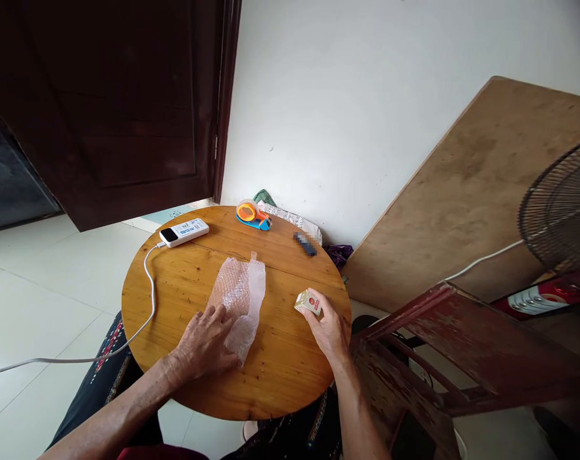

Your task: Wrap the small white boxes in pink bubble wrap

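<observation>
1. Both forearms come in from the near edge of the round wooden bench (280, 377), which carries everything in use.
2. Left hand (204, 345) lies flat, fingers spread, pressing the near end of the bubble wrap (239, 297); its grip is apart, clamped on nothing.
3. Bubble wrap lies at the middle of the bench, partly folded over along its right side.
4. Right hand (327, 327) has its grip closed around a small box (309, 302), held just above the bench, right of the bubble wrap and apart from it.
5. By my judgement, the step in hand is readying the sheet while the box is brought over; the next move calls for setting the box on the wrap with the sheet kept flat.
6. Beyond the bubble wrap, at the far edge, sit a tape dispenser (252, 214), a white power bank (183, 232) with its cable, and a small dark item (305, 243), blurred.
</observation>
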`<state>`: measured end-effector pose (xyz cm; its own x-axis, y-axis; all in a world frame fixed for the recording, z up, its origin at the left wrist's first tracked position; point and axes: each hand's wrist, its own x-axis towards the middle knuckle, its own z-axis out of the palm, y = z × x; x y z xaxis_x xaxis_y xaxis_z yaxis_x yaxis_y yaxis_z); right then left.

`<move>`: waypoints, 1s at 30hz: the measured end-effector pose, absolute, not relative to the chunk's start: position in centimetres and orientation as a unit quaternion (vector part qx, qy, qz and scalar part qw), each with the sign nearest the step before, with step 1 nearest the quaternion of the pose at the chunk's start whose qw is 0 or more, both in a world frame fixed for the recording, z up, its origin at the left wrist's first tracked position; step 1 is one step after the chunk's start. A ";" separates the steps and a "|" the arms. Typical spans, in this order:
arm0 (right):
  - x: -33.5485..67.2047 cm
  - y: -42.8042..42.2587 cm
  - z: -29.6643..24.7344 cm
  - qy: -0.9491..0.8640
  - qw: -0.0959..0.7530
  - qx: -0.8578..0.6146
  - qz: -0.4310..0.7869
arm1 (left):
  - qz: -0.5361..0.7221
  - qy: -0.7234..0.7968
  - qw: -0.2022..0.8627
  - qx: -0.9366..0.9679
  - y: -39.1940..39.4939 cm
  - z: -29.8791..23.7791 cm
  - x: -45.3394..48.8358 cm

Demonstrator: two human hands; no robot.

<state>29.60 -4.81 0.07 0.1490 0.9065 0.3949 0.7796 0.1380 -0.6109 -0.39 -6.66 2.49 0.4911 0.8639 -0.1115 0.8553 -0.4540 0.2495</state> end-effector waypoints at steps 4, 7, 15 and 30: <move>29.9 -3.5 -1.1 -0.692 0.371 -0.609 0.110 | 0.027 0.508 0.131 0.851 -6.7 2.3 -0.3; 30.0 -3.7 -1.2 -0.696 0.338 -0.628 0.088 | 0.025 0.506 0.134 0.852 -6.6 2.2 -0.3; 22.0 -6.9 5.1 -0.747 0.385 -0.539 0.054 | 0.024 0.507 0.135 0.851 -6.6 1.9 -0.1; 18.5 -5.6 4.6 -0.820 0.080 -0.562 0.072 | 0.056 0.503 0.168 0.846 -6.7 2.5 -0.5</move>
